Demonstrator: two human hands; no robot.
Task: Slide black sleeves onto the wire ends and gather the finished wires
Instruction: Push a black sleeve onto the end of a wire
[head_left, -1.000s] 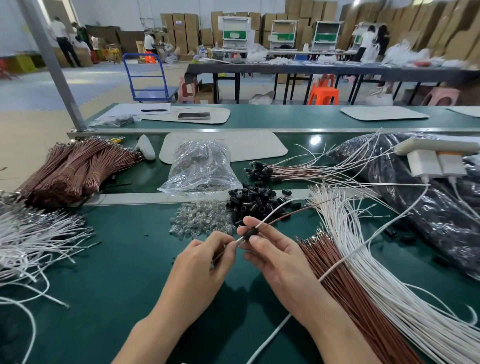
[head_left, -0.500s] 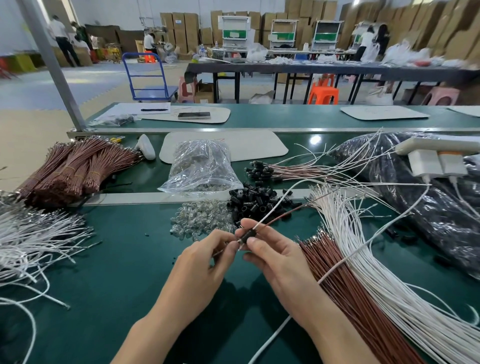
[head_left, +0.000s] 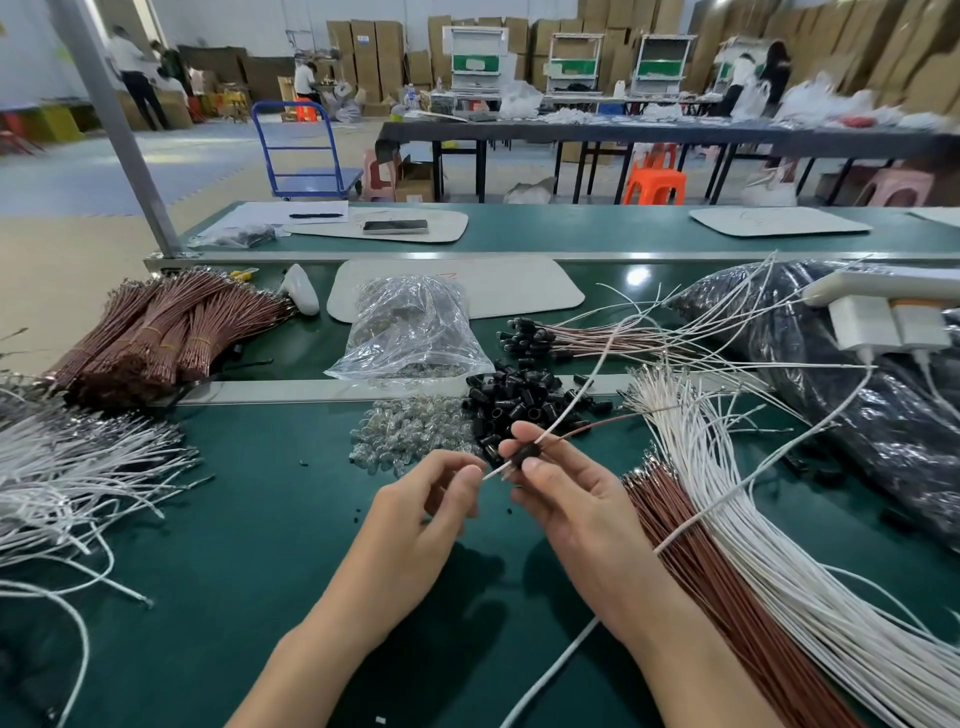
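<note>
My right hand (head_left: 569, 499) pinches a black sleeve (head_left: 523, 453) threaded on a white wire (head_left: 576, 397) and a brown wire (head_left: 602, 425) that run up and to the right. My left hand (head_left: 426, 506) pinches the wire ends sticking out of the sleeve's left side. Just behind my hands lies a pile of loose black sleeves (head_left: 519, 402). Further back, finished wires with black sleeves (head_left: 540, 340) lie together. Bare brown wires (head_left: 727, 582) and white wires (head_left: 789, 561) fan out on the right.
A heap of small clear bulbs (head_left: 410, 431) and a clear bag (head_left: 410, 332) sit left of the sleeve pile. Bundled brown wires (head_left: 166, 332) and loose white wires (head_left: 67, 467) fill the left. A black bag (head_left: 872, 415) and a white power strip (head_left: 883, 283) lie at right.
The sleeve has slid a little further along the wires, leaving more of the wire ends bare between my hands. Both hands stay nearly in place.
</note>
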